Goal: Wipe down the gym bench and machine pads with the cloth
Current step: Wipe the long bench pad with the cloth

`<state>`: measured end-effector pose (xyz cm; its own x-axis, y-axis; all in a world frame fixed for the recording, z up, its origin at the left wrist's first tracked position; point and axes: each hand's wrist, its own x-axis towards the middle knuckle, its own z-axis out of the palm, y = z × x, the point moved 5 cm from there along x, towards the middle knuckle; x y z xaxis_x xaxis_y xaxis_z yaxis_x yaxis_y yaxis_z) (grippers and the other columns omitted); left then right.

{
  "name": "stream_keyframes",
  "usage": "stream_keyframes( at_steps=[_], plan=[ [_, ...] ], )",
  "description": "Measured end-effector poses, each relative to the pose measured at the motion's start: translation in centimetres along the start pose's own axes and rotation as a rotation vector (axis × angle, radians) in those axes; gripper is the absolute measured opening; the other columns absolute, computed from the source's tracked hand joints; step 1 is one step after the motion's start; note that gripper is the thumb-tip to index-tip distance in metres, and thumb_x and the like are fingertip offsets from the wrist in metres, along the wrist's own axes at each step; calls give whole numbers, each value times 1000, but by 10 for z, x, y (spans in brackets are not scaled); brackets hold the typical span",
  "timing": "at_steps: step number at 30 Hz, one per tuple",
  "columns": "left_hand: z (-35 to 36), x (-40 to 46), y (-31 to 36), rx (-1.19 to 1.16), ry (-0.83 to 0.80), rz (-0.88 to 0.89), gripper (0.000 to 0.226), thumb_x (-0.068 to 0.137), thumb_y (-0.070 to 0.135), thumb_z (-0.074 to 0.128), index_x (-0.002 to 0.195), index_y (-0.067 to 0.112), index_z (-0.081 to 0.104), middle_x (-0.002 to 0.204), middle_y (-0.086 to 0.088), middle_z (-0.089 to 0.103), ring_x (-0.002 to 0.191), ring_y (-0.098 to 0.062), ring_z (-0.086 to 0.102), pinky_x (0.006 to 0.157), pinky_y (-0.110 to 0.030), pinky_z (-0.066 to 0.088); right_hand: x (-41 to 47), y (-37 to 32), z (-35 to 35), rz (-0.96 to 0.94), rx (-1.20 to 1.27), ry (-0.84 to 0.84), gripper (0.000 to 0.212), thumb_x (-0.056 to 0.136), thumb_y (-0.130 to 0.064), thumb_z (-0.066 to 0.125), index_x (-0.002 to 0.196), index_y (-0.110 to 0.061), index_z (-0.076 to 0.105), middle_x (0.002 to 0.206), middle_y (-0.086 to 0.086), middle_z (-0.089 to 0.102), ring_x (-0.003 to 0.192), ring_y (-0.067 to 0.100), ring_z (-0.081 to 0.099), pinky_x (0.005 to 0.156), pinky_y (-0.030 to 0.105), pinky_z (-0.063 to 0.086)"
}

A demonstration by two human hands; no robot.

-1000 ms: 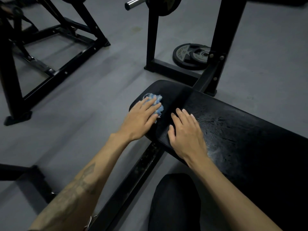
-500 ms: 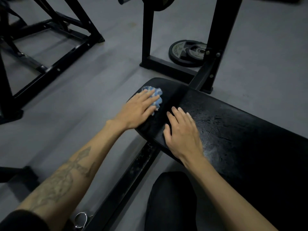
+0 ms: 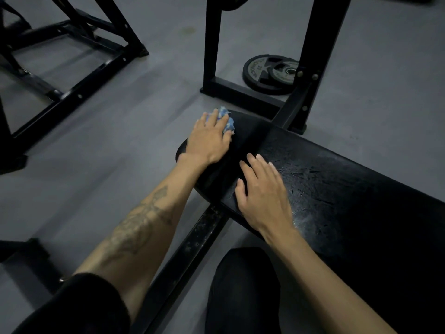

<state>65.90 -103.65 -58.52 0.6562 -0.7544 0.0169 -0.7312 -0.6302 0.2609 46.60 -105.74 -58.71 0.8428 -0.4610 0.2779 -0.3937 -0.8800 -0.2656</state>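
Left hand [image 3: 210,140] presses, seemingly flat, the cloth [image 3: 227,120] onto the bench [image 3: 337,189]; right hand [image 3: 261,194] rests flat.

Raised lettering and a number, possibly "20", moulded along the rim of the black weight plate [image 3: 271,74] lying flat on the grey floor; characters too small and dim to read with certainty. No other legible text, label or sign.

Weight plate [image 3: 271,74] flat on grey floor [image 3: 120,141], behind the black rack upright [image 3: 212,42]. Second black frame [image 3: 79,66] top left.
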Motion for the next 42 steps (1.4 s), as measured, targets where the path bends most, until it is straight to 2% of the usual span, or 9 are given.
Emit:
stream_keyframes(
  at_steps=[6,8,11,12,16,22,26,32,42],
  plan=[
    [0,-2,15,41,-92,437,60,105,46,30,159,20,34,168,-9,22,157,-28,14,128,-39,6,0,1,1,-2,-19,-15,52,100,-33,36,143,-9,52,154,10,45,147,24,35,122,43,26],
    [-3,14,5,25,-81,347,56,108,42,35,160,21,30,169,-9,18,157,-29,12,128,-40,6,0,1,0,2,-10,0,51,99,-32,36,142,-9,53,153,10,46,146,25,36,122,43,27],
    [7,30,12,31,-58,9,60,107,45,34,161,22,24,171,-8,11,157,-34,8,128,-47,8,0,0,0,-2,-23,9,51,99,-32,35,140,-8,55,152,10,47,146,25,37,122,43,27],
    [9,30,25,27,-53,17,61,105,48,33,160,22,27,171,-8,14,156,-36,10,127,-49,10,1,-1,0,-3,-25,13,51,98,-32,35,139,-8,55,151,11,48,146,25,37,122,44,27],
    [9,19,44,30,-38,449,72,95,58,25,151,19,47,160,-11,40,148,-33,34,122,-47,27,1,0,1,-5,-24,26,50,97,-31,36,137,-8,57,149,11,50,144,26,39,121,44,28],
    [0,42,5,-18,17,76,55,107,43,40,155,17,39,163,-15,32,149,-36,28,124,-43,20,1,0,1,-2,-15,19,52,97,-32,35,140,-9,55,152,9,47,146,24,36,122,43,27],
    [-3,26,8,-54,67,152,48,107,39,41,150,16,47,158,-11,39,144,-35,35,121,-45,29,2,0,1,-1,-5,30,53,97,-32,36,140,-9,55,152,10,47,146,24,37,122,44,27],
    [-13,-3,-4,-15,101,195,62,96,57,24,135,22,57,145,-3,53,133,-30,49,103,-51,49,2,1,3,-4,6,14,53,98,-33,36,142,-10,53,154,9,45,147,24,35,122,43,25],
    [-29,-57,-10,-38,285,137,45,105,48,38,131,21,61,133,2,63,108,-25,59,88,-45,52,4,2,2,-8,51,4,56,97,-37,36,141,-9,54,153,11,46,147,25,34,122,44,24]
  ],
)
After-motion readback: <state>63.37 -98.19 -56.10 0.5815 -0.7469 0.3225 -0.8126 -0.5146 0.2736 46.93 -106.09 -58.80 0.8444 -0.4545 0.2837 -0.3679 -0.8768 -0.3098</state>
